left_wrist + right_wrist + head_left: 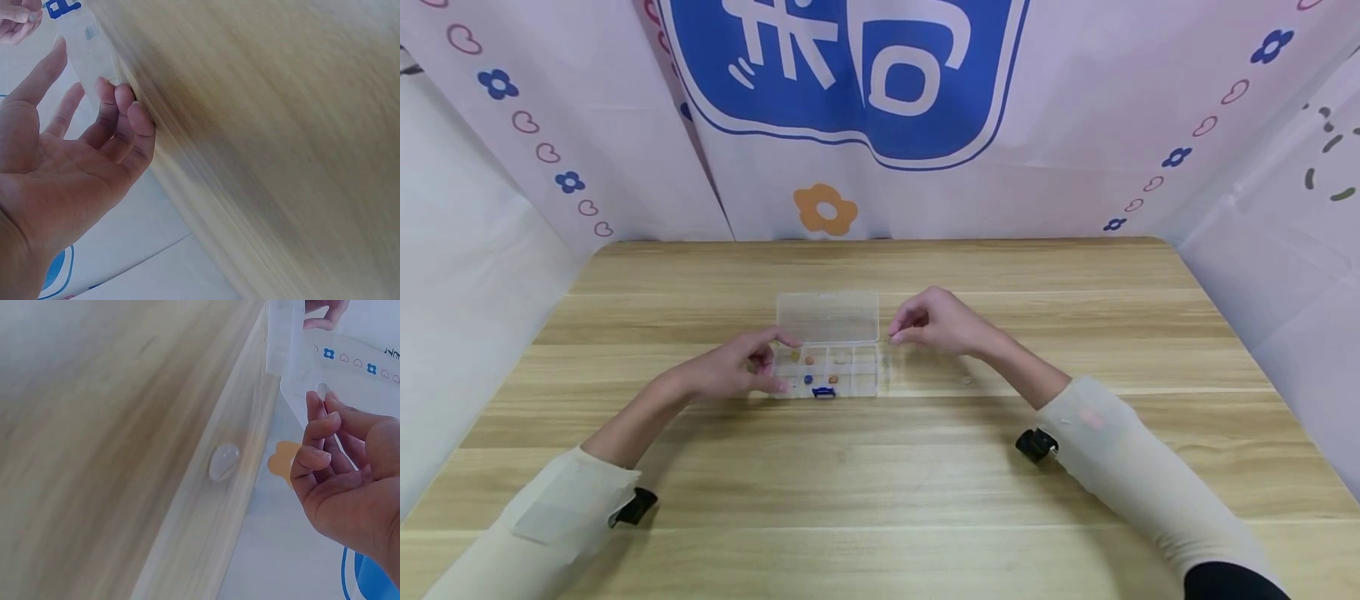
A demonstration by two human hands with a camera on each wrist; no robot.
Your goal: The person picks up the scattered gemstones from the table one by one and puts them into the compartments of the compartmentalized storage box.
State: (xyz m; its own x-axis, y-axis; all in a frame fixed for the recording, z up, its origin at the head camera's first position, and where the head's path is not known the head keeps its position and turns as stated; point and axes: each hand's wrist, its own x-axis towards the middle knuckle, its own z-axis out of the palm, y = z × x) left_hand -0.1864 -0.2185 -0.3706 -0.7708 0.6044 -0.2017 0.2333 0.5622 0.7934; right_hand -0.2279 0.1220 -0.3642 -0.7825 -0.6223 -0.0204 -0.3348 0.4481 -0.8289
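A clear compartment box (853, 385) lies on the table with its lid (827, 318) raised at the back. Several small coloured stones sit in its sections. My left hand (737, 362) rests at the box's left end, thumb and index finger spread and straight over it, the other fingers bent beside that end. Just right of the lid, my right hand (943, 321) pinches a small whitish translucent stone (322, 390) between thumb and index fingertips. Another clear, rounded stone (224, 462) lies on the table right of the box, below my right hand in the head view.
A blue latch (823, 392) is on the box's front. The wooden table (865, 483) ends at a printed white cloth (1045, 192) hanging along its far edge. White cloth also hangs at both sides.
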